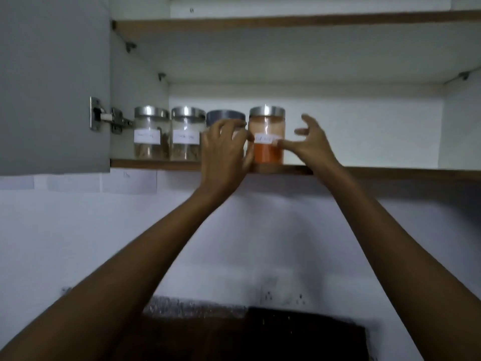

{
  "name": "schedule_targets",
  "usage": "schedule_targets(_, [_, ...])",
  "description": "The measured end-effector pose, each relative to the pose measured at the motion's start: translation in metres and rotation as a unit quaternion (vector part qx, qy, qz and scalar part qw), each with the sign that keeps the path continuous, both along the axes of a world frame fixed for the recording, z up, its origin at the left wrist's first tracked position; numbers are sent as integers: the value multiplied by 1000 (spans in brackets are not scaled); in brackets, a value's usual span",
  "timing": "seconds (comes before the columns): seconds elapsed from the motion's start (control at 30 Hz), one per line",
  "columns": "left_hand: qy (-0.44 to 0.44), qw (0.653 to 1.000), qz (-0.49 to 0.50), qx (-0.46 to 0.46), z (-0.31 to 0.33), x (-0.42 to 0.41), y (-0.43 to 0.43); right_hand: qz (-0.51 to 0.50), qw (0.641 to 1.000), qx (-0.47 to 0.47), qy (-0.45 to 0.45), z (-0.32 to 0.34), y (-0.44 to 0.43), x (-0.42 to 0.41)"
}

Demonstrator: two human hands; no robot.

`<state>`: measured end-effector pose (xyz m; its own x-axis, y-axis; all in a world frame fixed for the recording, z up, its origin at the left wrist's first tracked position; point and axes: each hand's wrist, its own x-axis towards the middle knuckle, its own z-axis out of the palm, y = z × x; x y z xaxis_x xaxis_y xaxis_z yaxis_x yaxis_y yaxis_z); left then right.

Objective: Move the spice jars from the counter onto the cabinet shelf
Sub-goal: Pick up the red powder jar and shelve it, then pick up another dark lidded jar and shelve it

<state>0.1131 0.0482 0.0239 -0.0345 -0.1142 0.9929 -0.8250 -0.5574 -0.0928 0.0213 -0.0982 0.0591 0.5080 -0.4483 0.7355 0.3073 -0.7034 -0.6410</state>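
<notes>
Several clear spice jars with metal lids and white labels stand in a row at the front of the cabinet shelf (390,173). The two at the left (151,136) (185,138) hold brownish spices. My left hand (223,149) reaches up and covers the third jar (225,116), which has a darker lid, with its fingers curled round it. To its right stands the jar of orange powder (267,152). Beside it, my right hand (311,142) has its fingers spread apart, and only the thumb touches the jar's label.
The grey cabinet door (52,87) stands open at the left on a metal hinge (104,118). An upper shelf (286,20) runs overhead. The shelf's right half is bare. Below are a white wall with a socket (283,295) and a dark counter (299,334).
</notes>
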Motion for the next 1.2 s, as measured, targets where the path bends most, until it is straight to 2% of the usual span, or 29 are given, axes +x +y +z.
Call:
schedule_targets(0.07, [12, 997, -76, 12, -6, -14, 7, -54, 994, -44, -85, -15, 11, -17])
schedule_targets(0.17, [80, 982, -167, 40, -33, -33, 17, -42, 993, -55, -97, -50, 32, -46])
schedule_targets(0.23, [115, 974, -185, 58, -58, -43, 22, -10, 997, -45, -67, -74, 46, -59])
schedule_targets(0.4, [246, 933, -252, 72, -133, -66, 41, -26, 999, -27, 28, -143, 76, -79])
schedule_targets(0.7, [451, 824, -310, 143, -297, -105, 98, 30, 976, 85, 201, -295, 125, -117])
schedule_targets(0.8, [497, 778, -347, 167, -347, -128, 97, 17, 964, 108, 244, -346, 134, -138])
schedule_targets(1.0, [578, 671, -371, 278, -417, -168, 79, -43, 933, 187, 303, -426, 131, -189])
schedule_targets(1.07, [582, 656, -378, 297, -432, -174, 72, -73, 922, 206, 320, -444, 126, -202])
schedule_targets(1.2, [592, 647, -333, 345, -459, -184, 56, -120, 895, 243, 355, -479, 109, -216])
